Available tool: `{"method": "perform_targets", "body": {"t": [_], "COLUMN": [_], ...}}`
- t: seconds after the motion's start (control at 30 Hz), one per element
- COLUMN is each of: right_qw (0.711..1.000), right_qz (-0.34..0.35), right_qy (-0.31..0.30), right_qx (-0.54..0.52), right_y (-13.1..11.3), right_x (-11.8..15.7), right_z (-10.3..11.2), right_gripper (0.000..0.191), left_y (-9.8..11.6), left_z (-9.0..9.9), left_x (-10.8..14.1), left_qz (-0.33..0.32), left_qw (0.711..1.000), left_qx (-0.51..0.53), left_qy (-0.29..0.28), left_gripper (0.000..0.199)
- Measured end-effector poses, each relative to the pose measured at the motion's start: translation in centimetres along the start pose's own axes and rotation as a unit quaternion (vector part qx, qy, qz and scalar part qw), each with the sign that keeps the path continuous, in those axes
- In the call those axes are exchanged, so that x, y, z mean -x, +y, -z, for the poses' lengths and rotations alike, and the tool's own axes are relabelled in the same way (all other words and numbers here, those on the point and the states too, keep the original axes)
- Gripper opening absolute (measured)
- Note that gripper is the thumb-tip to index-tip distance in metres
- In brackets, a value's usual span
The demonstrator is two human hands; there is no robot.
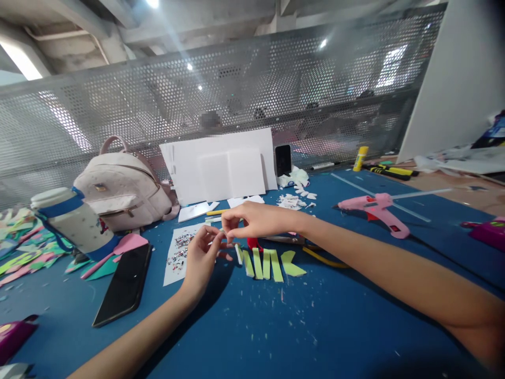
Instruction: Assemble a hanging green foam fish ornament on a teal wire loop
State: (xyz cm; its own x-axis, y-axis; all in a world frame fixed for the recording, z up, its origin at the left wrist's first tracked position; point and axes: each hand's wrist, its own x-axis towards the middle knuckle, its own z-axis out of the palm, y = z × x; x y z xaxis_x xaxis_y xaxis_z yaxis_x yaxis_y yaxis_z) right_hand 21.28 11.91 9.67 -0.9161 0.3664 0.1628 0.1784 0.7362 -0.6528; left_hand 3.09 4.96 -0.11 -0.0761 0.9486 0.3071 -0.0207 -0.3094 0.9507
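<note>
My left hand (202, 257) and my right hand (254, 218) meet above the blue table, fingertips close together. Both pinch at a tiny pale piece, mostly hidden by the fingers, too small to name. Just right of the fingertips stands a narrow white-edged strip (239, 254). Beside it several yellow-green strips (266, 264) lie in a row, ending in a notched yellow-green piece (292, 264). Under my right wrist a red object (253, 243) shows in part. A white sheet (172, 275) scattered with small multicoloured bits lies left of my left hand.
A black phone (125, 284), a bottle (74, 221) and a backpack (124, 187) occupy the left. White boards (181, 173) stand behind. On the right are a pink glue gun (376, 210) with its cord, a glue stick (360, 159) and cutters (390, 171).
</note>
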Motion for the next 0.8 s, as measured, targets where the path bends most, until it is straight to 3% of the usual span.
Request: {"method": "perform_targets", "body": {"t": [0.23, 0.43, 0.8], "right_qw": [0.998, 0.997, 0.996], "right_qz": [0.019, 0.016, 0.011], "right_qy": [-0.033, -0.026, -0.058], "right_qx": [0.048, 0.076, 0.061], "right_y": [0.43, 0.33, 0.50], "right_x": [0.06, 0.04, -0.11], "right_z": [-0.17, -0.11, -0.42], "right_gripper": [0.006, 0.004, 0.004], "left_y": [-0.13, -0.21, -0.22], "left_z": [-0.10, -0.05, -0.16], "left_x": [-0.17, -0.18, -0.06], "left_qz": [0.020, 0.034, 0.029], "left_qw": [1.000, 0.999, 0.999], "left_qx": [0.023, 0.032, 0.026], "left_qy": [-0.004, -0.002, -0.004], "left_gripper": [0.027, 0.031, 0.029]}}
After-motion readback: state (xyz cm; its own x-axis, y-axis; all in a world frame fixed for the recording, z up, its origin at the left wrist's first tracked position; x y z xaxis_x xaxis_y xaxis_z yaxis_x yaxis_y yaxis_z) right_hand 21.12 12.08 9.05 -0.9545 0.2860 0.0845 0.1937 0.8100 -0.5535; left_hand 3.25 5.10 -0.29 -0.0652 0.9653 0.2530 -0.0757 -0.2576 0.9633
